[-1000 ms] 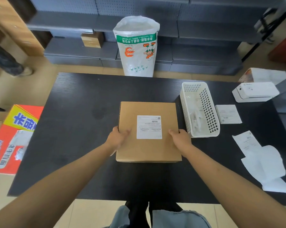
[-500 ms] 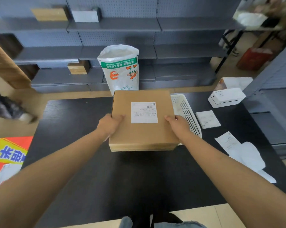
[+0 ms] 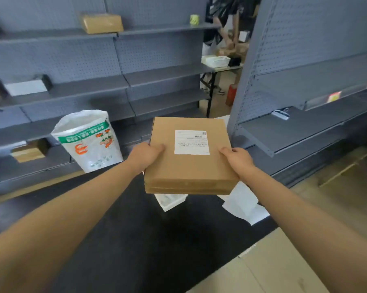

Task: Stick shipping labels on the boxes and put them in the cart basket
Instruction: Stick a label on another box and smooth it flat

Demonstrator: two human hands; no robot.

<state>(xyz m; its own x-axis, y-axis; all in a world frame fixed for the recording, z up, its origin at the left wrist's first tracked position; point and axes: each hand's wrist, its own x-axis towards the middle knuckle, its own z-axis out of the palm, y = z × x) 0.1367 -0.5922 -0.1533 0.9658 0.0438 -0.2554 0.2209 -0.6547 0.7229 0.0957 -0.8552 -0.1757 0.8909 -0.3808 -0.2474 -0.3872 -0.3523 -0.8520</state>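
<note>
You hold the flat cardboard box [image 3: 188, 166] in the air above the black table [image 3: 125, 240], with your left hand [image 3: 145, 154] gripping its left edge and your right hand [image 3: 238, 159] gripping its right edge, thumbs on top and the other fingers under it. The white shipping label [image 3: 191, 142] is stuck on the top face. Behind the box stands a white printed sack [image 3: 87, 140] before the grey shelves [image 3: 161, 77].

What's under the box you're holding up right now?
Below the cardboard box a corner of the white basket and some white paper sheets show on the black table. The rest of the basket and anything else beneath is covered.
</note>
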